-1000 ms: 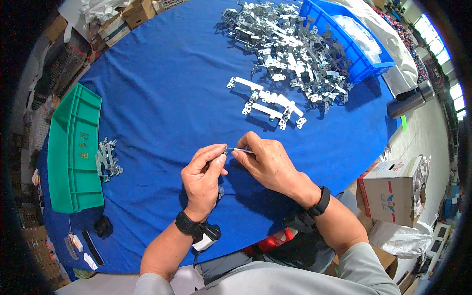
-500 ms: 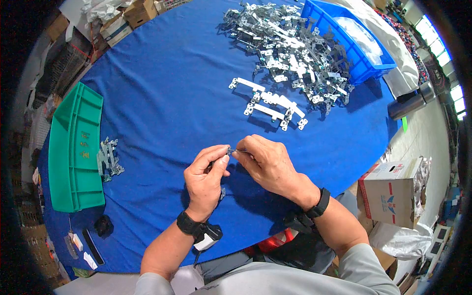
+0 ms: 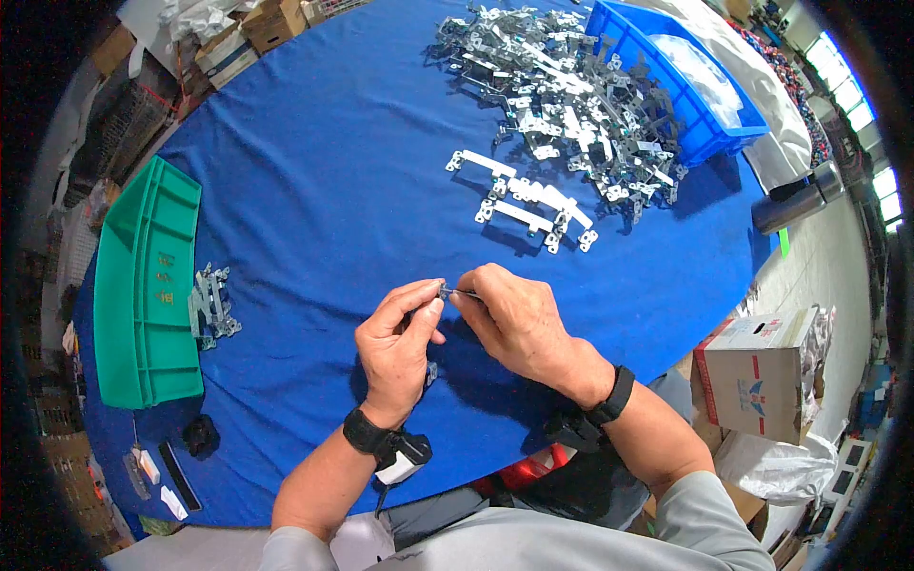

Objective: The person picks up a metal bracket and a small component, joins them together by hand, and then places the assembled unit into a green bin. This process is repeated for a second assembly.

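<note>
My left hand [image 3: 394, 354] is closed in a pinch around a metal bracket [image 3: 432, 373], mostly covered by the fingers; one end shows below the palm. From the right, my right hand [image 3: 522, 322] meets it, thumb and forefinger pinching a thin metal rod-like piece [image 3: 461, 292]. The tip of that piece touches the part at my left fingertips; its exact kind is too small to tell. Beyond the hands, several silver metal brackets [image 3: 519, 217] lie in a loose group on the blue cloth [image 3: 314, 190].
A large heap of metal brackets [image 3: 571, 105] lies at the back right, beside a blue crate [image 3: 657, 76]. At the left, a green divided tray [image 3: 143, 305] holds small brass-coloured pieces, with more brackets [image 3: 211, 305] beside it. A cardboard box [image 3: 752, 376] stands off the table's right edge.
My right hand has tilted very slightly, its wrist shifting a little. My left hand keeps its pinch, and the things on the table have not moved.
</note>
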Tool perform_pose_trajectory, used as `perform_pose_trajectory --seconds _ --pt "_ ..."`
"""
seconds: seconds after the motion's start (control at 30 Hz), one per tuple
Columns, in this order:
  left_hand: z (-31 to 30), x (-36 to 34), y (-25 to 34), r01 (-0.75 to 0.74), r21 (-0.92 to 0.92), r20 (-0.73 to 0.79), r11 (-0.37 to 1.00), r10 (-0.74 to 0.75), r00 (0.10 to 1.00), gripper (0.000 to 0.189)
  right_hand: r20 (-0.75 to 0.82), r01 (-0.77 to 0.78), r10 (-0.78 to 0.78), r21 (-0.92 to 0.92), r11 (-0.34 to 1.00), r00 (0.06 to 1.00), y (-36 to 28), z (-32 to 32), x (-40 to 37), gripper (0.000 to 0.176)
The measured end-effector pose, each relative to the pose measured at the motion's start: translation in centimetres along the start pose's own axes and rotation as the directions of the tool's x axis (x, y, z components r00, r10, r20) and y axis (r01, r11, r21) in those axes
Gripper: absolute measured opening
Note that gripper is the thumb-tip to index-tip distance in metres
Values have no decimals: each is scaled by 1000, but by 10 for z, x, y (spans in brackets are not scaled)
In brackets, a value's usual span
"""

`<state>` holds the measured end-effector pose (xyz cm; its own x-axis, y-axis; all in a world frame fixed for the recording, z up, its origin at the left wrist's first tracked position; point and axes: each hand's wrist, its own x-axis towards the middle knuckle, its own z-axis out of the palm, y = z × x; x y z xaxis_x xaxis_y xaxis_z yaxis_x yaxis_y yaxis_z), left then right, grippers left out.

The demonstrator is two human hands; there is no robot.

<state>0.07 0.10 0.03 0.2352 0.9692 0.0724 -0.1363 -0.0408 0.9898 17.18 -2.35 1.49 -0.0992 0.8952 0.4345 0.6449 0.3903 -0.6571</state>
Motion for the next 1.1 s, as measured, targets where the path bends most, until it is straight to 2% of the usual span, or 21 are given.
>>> perform_pose_trajectory --seconds 0.07,0.17,0.27,0.47,0.53,0.57,0.73,0.87,1.03,1.1 --pt "1 0 0 0 0 -5 1000 0 1000 19 23 6 -5 -39 999 1000 0 0 0 13" --pt "3 0 1 -5 -6 -40 1000 5 999 20 -32 16 -16 10 1000 999 -2 1 2 13" --pt "2 0 -1 -4 -11 -29 1000 3 1000 20 -23 -45 47 48 998 999 -4 1 1 13" --pt "0 0 -2 -13 3 -14 1000 13 1000 18 31 2 0 -51 999 1000 -1 1 1 13" --pt "-1 0 -4 -21 -13 -5 1000 21 1000 18 -10 -69 70 83 994 998 -7 2 2 14" --pt "-1 0 -4 -21 -13 -5 1000 21 1000 18 -10 -69 70 83 994 998 -6 2 2 14" --pt "1 -1 -1 -18 4 -12 1000 18 1000 19 76 -39 43 -49 998 996 -2 -1 0 15" --pt "0 -1 -3 -19 4 -9 1000 19 1000 19 20 -82 81 55 995 997 -7 -2 2 15" --pt "0 -1 -4 -29 12 6 1000 29 1000 19 38 -3 6 -79 997 999 -1 0 -1 17" --pt "1 -1 -1 -17 14 3 1000 17 1000 19 38 -19 22 -79 997 999 -3 0 -1 17"
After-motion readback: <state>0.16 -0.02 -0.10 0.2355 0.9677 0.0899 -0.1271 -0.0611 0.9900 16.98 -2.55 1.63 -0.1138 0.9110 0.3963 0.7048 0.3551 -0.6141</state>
